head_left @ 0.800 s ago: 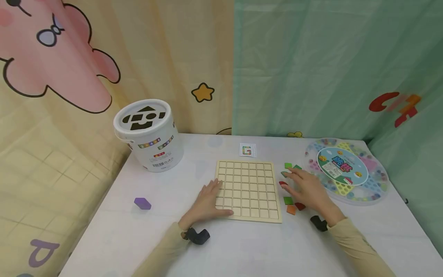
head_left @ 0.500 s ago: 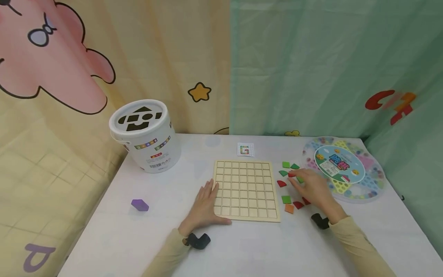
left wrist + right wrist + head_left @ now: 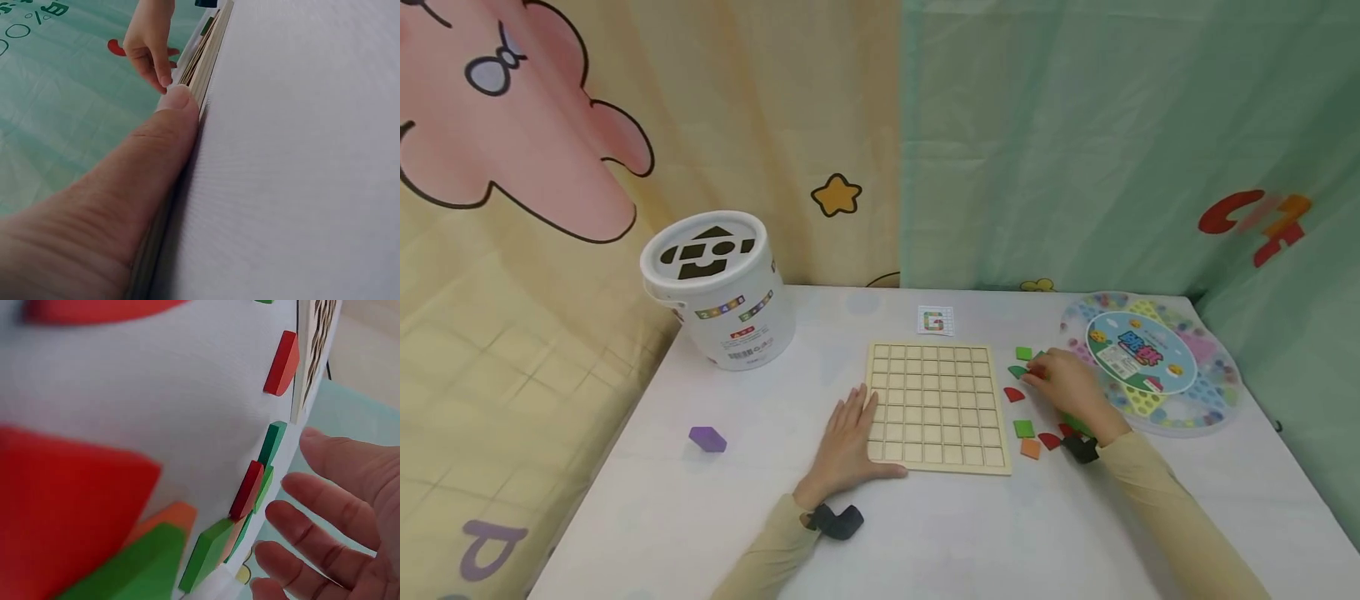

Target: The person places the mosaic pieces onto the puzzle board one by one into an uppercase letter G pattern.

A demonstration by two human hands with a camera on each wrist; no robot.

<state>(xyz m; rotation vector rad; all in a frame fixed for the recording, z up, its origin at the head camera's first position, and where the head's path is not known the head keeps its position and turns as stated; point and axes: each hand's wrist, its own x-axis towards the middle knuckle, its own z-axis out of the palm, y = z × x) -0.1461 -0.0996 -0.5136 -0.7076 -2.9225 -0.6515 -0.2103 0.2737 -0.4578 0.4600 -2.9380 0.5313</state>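
Observation:
My left hand [image 3: 847, 442] rests at the near-left corner of a wooden grid board [image 3: 938, 408], fingers along its left side and thumb against its front edge. In the left wrist view, the thumb [image 3: 140, 156] touches the board's edge [image 3: 212, 59]. To the board's right, my right hand [image 3: 1067, 387] hovers over loose coloured pieces, fingertips close to a dark red piece [image 3: 247, 490]. Seen from the right wrist, its fingers are spread and bent a little, with nothing between them. Nearby lie a red quarter-round piece [image 3: 1013, 394], a green square [image 3: 1023, 429] and an orange square [image 3: 1030, 448].
A white lidded bucket [image 3: 730, 308] stands at the back left, with a purple block [image 3: 707, 439] in front of it. Behind the board lies a small pattern card [image 3: 936, 321]. A round, clear-rimmed game set [image 3: 1142, 354] takes up the back right.
My right hand first drew back from the pieces, then shifted slightly farther away over the far ones, with a red piece at its fingertips. My left hand has stayed at the board's corner.

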